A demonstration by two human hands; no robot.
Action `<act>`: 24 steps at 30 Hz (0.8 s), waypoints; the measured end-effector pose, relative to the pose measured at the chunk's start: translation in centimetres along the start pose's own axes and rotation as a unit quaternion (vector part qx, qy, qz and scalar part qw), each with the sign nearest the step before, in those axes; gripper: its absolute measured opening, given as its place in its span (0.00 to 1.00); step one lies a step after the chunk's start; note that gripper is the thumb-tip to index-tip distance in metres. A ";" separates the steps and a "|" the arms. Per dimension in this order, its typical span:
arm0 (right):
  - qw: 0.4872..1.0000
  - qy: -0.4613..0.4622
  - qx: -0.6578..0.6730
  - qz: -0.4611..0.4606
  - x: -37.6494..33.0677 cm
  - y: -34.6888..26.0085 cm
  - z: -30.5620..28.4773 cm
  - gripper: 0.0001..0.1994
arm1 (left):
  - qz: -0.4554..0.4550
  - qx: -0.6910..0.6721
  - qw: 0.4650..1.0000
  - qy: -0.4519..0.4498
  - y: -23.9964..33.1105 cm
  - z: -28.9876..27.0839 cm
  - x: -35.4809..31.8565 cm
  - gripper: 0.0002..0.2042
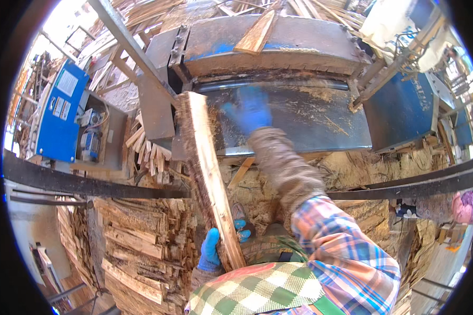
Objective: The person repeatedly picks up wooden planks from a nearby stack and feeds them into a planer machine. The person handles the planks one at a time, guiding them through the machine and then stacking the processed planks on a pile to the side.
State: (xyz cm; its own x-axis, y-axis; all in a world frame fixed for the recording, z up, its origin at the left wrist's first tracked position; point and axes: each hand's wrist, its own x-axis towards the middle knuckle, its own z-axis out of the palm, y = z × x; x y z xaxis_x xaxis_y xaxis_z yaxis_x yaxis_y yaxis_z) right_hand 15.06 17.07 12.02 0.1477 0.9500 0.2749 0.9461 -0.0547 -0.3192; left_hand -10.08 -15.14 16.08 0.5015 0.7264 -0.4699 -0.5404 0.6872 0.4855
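My left hand point(210, 249), in a blue glove, grips the near end of a long rough board point(211, 173) with bark along its left side. The board's far end rests at the left edge of a dark metal machine table point(310, 118). My right hand point(251, 109), also blue-gloved, is over this table and blurred by motion. Its thumb stands apart from the fingers, and nothing shows in it. Just beyond lies a shiny metal roller point(278, 85) below the machine's heavy housing point(268, 62). Whether the right hand touches the table I cannot tell.
A short wood piece point(256, 32) lies on top of the housing. Stacked slabs point(136, 236) stand at my left. A dark rail point(100, 181) crosses on both sides of me. A blue control box point(63, 113) stands far left, beside an exposed motor point(91, 144). Sawdust litters the table.
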 end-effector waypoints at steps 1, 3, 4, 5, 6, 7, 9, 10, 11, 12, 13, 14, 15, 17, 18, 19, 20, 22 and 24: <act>0.991 -0.012 0.065 -0.114 -1.2 -5.9 0.1 0.37 | 0.024 -0.001 1.000 -0.001 0.2 -1.0 -1.1 0.44; 0.773 -0.172 0.610 -0.022 -4.0 -8.7 4.2 0.28 | 0.018 -0.017 0.999 -0.035 0.5 -1.2 -1.1 0.43; 0.616 -0.197 0.759 0.069 -5.0 -8.8 6.4 0.24 | 0.005 0.003 0.998 -0.061 1.0 -0.4 -0.1 0.43; 0.600 -0.221 0.766 0.069 -7.1 -11.9 5.9 0.23 | 0.037 0.008 0.998 -0.042 1.5 -0.6 -1.6 0.43; 0.594 -0.228 0.768 0.073 -8.5 -13.3 5.2 0.22 | 0.056 0.017 0.998 -0.037 2.0 -0.2 -2.4 0.43; 0.593 -0.224 0.769 0.084 -9.5 -13.5 4.7 0.20 | 0.054 0.035 0.997 -0.049 3.1 1.0 -2.3 0.43; 0.593 -0.217 0.768 0.103 -10.5 -13.1 3.0 0.18 | 0.048 0.042 0.997 -0.050 3.6 0.8 -2.7 0.43; 0.823 -0.082 0.550 -0.116 -9.2 -12.1 -0.1 0.14 | 0.054 0.041 0.997 -0.043 3.7 0.4 -3.1 0.44; 0.941 0.172 0.222 -0.191 -7.8 -10.4 -3.7 0.11 | 0.045 0.028 0.997 -0.053 3.8 -0.1 -3.1 0.43; 0.994 0.048 0.030 -0.091 -4.7 -8.2 -7.9 0.14 | 0.044 0.017 0.998 -0.040 3.6 -0.6 -3.2 0.43; 0.991 0.112 0.073 0.020 -3.5 -5.4 -10.3 0.22 | 0.038 0.009 0.999 -0.031 3.3 -1.2 -3.3 0.43; 0.987 0.129 -0.027 0.096 -1.4 -1.9 -9.0 0.25 | 0.029 0.005 0.999 -0.027 3.1 -1.6 -3.0 0.43; 0.967 0.138 -0.127 0.174 0.3 1.4 -7.0 0.27 | 0.017 0.001 0.999 -0.030 3.1 -1.9 -2.7 0.43; 0.972 0.026 -0.143 0.182 2.1 4.1 -6.4 0.28 | -0.002 -0.009 1.000 -0.024 3.1 -2.7 -2.5 0.42; 0.972 -0.028 -0.147 0.182 2.5 4.7 -6.1 0.29 | -0.004 -0.012 1.000 -0.027 3.2 -2.9 -2.2 0.42; 0.976 -0.039 -0.152 0.150 2.1 5.2 -5.4 0.29 | -0.006 -0.016 0.999 -0.031 3.1 -2.8 -2.0 0.42; 0.979 -0.050 -0.158 0.118 1.5 5.8 -4.6 0.28 | -0.008 -0.019 0.999 -0.035 3.1 -2.6 -1.8 0.42; 0.977 -0.123 -0.172 0.032 -1.3 3.6 -4.5 0.27 | -0.012 -0.023 0.999 -0.035 3.1 -3.2 -1.4 0.42; 0.964 -0.152 -0.204 -0.077 -8.4 1.0 -6.8 0.25 | -0.012 -0.023 0.999 -0.045 3.3 -2.6 -0.5 0.43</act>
State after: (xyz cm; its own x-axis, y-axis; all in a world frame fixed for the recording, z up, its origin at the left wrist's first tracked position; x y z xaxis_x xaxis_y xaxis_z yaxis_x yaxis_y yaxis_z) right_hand 16.73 6.99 15.56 -0.0358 0.9993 -0.0073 0.9938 0.0363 0.1048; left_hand -13.86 -13.22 16.00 0.5726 0.7095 -0.4108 -0.5572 0.7043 0.4398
